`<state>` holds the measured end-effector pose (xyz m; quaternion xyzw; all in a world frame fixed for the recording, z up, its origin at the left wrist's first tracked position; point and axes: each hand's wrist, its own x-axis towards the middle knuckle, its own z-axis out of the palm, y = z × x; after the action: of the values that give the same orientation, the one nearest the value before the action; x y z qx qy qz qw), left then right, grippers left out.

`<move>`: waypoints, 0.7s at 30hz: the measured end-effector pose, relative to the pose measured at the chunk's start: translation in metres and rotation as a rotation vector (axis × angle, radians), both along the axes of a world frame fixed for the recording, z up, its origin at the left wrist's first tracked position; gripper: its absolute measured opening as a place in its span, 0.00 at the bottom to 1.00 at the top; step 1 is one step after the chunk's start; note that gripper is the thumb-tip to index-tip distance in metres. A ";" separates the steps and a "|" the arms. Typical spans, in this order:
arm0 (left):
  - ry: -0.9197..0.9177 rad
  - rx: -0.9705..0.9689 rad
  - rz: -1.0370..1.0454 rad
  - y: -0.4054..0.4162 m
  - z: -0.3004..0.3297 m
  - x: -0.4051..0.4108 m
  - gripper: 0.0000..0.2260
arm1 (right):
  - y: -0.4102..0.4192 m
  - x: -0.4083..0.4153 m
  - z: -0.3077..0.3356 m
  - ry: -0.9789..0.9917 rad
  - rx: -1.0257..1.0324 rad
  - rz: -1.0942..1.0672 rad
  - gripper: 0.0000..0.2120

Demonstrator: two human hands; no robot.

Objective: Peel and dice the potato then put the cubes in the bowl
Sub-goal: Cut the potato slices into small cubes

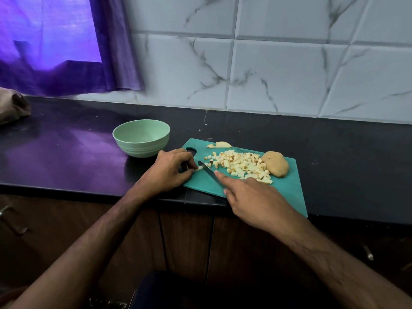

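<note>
Right hand (252, 197): yours, curled on a knife (209, 172), forefinger laid along the blade.
Left hand (169, 168): pinches a potato strip (200, 168).
Cutting board (287, 190): carries potato cubes (243, 166) and a potato half (275, 163).
Bowl (141, 139): just beside the board, holding no cubes.

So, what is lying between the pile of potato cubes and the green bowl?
In the head view, the left hand, pinching a potato strip, and the knife tip lie between the potato cubes and the bowl.
</note>
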<state>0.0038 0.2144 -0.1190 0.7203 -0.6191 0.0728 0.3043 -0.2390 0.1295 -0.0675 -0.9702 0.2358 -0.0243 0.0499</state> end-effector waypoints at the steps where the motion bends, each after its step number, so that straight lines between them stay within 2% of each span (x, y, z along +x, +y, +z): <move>1: -0.002 0.001 0.010 0.000 0.000 -0.001 0.05 | -0.002 0.002 0.002 0.005 -0.004 -0.004 0.24; 13: -0.034 0.008 0.028 0.000 0.002 -0.003 0.03 | 0.004 0.001 -0.007 -0.016 -0.024 -0.009 0.25; 21: -0.053 -0.008 0.042 0.001 0.001 -0.003 0.05 | -0.001 -0.003 0.004 -0.038 -0.010 -0.016 0.24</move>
<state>0.0008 0.2153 -0.1176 0.7298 -0.6112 0.1007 0.2891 -0.2419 0.1282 -0.0637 -0.9679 0.2426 -0.0442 0.0490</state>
